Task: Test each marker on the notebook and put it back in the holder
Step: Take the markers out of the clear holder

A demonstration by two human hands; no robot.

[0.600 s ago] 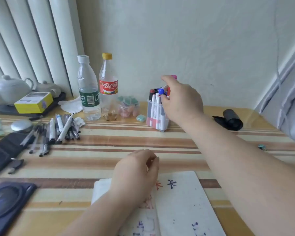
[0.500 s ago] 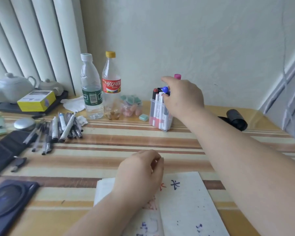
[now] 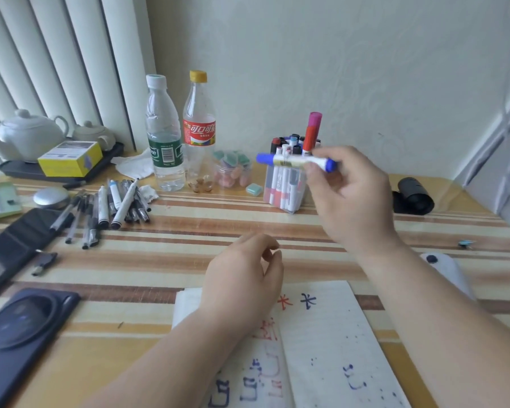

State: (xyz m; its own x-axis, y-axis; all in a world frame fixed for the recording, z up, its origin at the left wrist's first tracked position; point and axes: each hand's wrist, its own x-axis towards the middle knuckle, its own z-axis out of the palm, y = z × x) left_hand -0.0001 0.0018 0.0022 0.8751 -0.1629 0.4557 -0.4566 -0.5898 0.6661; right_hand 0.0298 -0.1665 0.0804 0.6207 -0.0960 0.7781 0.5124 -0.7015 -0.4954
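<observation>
Striped worktop [image 3: 189, 237] carries a notebook [image 3: 321, 334] marked red and blue, so some tests look done. The right hand [image 3: 351, 195] pinches a blue marker [image 3: 292, 161] before the holder [image 3: 283, 187], probably untested; the left hand [image 3: 242, 278] has a loose, empty grip.

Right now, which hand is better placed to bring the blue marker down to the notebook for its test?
Right. The right hand pinches the blue marker, held level in front of the holder. The left hand holds nothing and sits loosely curled over the notebook, probably better used to steady it.
</observation>
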